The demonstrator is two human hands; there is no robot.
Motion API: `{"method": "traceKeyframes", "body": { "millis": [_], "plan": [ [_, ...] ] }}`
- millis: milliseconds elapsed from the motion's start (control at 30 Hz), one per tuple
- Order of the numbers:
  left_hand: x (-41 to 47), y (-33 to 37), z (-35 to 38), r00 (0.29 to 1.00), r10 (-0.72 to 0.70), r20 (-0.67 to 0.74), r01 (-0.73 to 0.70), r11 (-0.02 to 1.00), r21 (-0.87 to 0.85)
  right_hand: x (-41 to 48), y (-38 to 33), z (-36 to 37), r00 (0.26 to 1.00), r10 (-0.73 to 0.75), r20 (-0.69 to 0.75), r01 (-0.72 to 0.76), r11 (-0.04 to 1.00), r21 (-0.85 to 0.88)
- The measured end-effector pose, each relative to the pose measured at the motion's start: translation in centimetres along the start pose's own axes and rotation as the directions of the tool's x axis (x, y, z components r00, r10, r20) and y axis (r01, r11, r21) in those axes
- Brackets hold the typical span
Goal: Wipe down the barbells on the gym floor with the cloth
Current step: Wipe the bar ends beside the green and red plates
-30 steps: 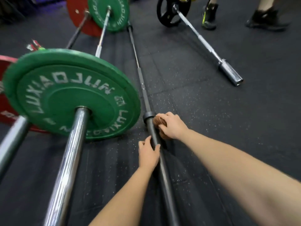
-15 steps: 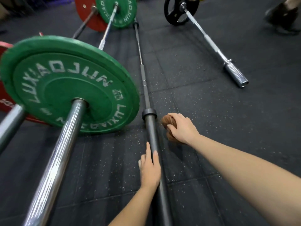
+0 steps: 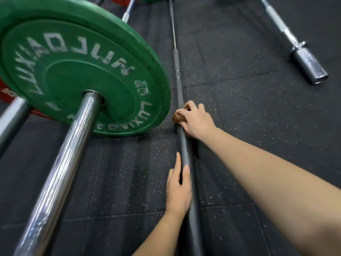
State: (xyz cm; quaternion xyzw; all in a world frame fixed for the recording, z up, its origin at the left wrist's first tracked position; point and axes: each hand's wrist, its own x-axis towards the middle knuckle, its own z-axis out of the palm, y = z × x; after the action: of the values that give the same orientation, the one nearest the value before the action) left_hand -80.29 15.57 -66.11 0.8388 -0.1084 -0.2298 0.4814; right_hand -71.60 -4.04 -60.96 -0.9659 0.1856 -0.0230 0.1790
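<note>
As right hand [image 3: 195,121] grips cloth [image 3: 178,118], barbell [image 3: 186,156] lies beneath.

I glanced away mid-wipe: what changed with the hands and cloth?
The right hand, gripping the brown cloth, lifted off rightward, then returned onto the dark barbell. The left hand loosened from a grip to straight fingers resting on it. The green plate stayed put.

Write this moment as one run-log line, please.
right hand grips brown cloth on dark barbell | left hand rests on barbell, fingers straight
</note>
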Motion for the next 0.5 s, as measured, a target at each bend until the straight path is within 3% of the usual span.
{"method": "traceKeyframes", "body": {
  "millis": [100,300,500],
  "plan": [
    [0.1,-0.1,-0.1,1.0,0.002,-0.007,-0.002,1.0,-0.001,-0.3,-0.6,-0.7,0.993,-0.078,0.094,0.083,0.995,-0.047],
    [-0.2,0.7,1.1,0.998,-0.058,-0.033,0.061,0.995,0.077,-4.2,0.1,-1.6,0.949,-0.194,0.249,0.189,0.981,0.044],
    [-0.3,0.8,1.1,0.996,-0.093,-0.015,0.094,0.995,0.043,-4.3,0.6,-0.6,0.973,-0.162,0.162,0.149,0.985,0.088]
  ]
}}
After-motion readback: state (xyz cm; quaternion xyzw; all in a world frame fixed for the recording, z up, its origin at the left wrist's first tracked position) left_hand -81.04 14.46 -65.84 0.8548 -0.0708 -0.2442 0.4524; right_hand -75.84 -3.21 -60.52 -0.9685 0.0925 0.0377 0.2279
